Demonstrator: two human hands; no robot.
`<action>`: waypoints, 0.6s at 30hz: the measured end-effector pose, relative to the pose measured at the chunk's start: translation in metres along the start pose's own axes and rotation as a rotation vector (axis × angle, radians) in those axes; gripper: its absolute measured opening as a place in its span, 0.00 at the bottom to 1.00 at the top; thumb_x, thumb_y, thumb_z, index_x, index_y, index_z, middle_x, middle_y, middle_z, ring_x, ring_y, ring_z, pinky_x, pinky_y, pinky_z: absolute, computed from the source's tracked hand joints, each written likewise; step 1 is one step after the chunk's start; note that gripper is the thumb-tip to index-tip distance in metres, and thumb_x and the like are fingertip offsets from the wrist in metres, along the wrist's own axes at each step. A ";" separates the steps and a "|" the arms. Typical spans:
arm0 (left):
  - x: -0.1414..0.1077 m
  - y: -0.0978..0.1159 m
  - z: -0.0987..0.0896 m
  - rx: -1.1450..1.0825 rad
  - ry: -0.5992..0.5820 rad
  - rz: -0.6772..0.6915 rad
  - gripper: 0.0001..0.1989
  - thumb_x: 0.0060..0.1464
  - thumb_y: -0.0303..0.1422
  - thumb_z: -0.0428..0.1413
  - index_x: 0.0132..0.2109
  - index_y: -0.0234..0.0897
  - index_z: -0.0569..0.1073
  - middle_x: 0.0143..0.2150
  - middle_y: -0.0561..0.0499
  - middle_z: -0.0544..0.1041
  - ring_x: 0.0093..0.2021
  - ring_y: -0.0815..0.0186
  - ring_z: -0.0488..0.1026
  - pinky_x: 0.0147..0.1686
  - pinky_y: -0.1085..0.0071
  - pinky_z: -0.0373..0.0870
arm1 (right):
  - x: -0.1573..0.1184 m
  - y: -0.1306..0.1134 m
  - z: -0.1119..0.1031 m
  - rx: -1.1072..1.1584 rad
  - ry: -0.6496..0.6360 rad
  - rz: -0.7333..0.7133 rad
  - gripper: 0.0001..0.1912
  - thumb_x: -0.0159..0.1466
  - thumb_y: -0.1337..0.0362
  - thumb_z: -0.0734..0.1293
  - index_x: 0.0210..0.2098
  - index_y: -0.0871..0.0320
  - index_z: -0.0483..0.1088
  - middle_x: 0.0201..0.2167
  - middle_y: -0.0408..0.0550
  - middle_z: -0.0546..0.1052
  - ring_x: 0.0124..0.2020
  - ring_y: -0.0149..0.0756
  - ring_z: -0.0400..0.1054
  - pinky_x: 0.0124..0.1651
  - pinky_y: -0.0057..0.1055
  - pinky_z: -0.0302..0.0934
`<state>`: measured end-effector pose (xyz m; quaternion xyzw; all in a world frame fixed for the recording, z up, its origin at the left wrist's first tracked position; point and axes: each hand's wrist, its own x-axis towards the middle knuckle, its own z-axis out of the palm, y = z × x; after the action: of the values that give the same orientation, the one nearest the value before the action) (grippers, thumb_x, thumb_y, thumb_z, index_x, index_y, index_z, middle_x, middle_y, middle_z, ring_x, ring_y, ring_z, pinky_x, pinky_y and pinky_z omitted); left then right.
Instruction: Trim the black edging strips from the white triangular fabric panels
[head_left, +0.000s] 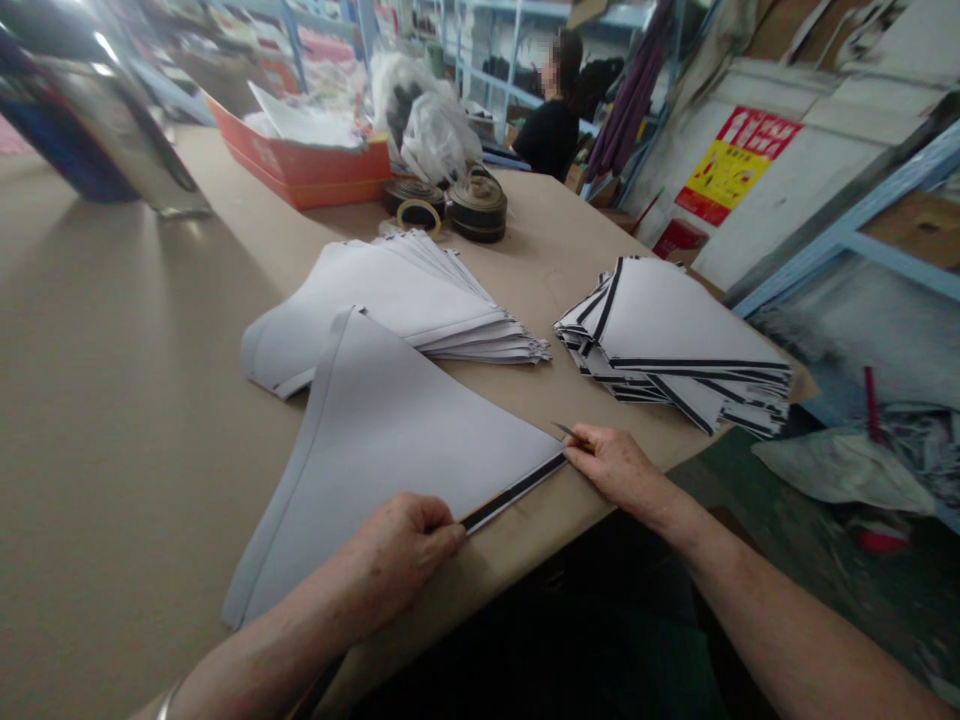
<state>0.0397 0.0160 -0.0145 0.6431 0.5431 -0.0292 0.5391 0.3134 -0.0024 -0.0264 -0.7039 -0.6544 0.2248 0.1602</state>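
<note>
A pale grey sheet panel (390, 420) with curved sides lies on the table, a black strip (514, 493) running along its near edge. My left hand (412, 550) pinches that strip at the edge, near its left end. At the panel's right corner is my right hand (619, 470), fingers closed around a small pointed metal tool (568, 433); most of the tool is hidden, so I cannot tell if it is scissors or a blade. The strip's right end meets these fingertips. Behind the panel lies a fanned stack of plain grey panels (390, 290).
To the right sits a stack of panels with black-edged sides (675, 320). Rolls of dark strip (478, 205), a yellow tape ring (418, 216), plastic bags (435, 130) and an orange box (300, 170) stand farther back. A person (555, 120) is beyond the brown table (150, 400).
</note>
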 end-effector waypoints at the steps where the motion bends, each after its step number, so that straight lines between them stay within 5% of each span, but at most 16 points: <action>1: 0.001 -0.001 0.000 0.006 0.004 0.003 0.13 0.46 0.42 0.48 0.23 0.38 0.66 0.15 0.59 0.58 0.17 0.71 0.56 0.17 0.74 0.48 | 0.000 -0.001 -0.001 -0.014 -0.008 0.000 0.07 0.61 0.64 0.61 0.28 0.57 0.69 0.27 0.45 0.76 0.30 0.34 0.69 0.34 0.27 0.54; 11: -0.001 0.002 -0.001 0.034 0.049 0.047 0.12 0.47 0.39 0.48 0.23 0.37 0.68 0.15 0.58 0.60 0.17 0.71 0.57 0.19 0.74 0.47 | 0.011 0.008 -0.011 -0.145 0.021 0.106 0.10 0.55 0.59 0.68 0.34 0.57 0.69 0.25 0.47 0.74 0.28 0.37 0.66 0.30 0.29 0.50; 18: 0.000 0.002 0.000 0.030 0.055 0.065 0.11 0.47 0.37 0.49 0.22 0.37 0.68 0.15 0.58 0.60 0.17 0.71 0.57 0.20 0.74 0.49 | 0.017 -0.003 -0.024 0.011 0.051 -0.004 0.10 0.60 0.64 0.60 0.39 0.59 0.69 0.30 0.47 0.74 0.32 0.35 0.66 0.35 0.29 0.55</action>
<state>0.0407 0.0162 -0.0134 0.6690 0.5360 -0.0023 0.5148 0.3242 0.0163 -0.0063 -0.7070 -0.6504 0.2101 0.1812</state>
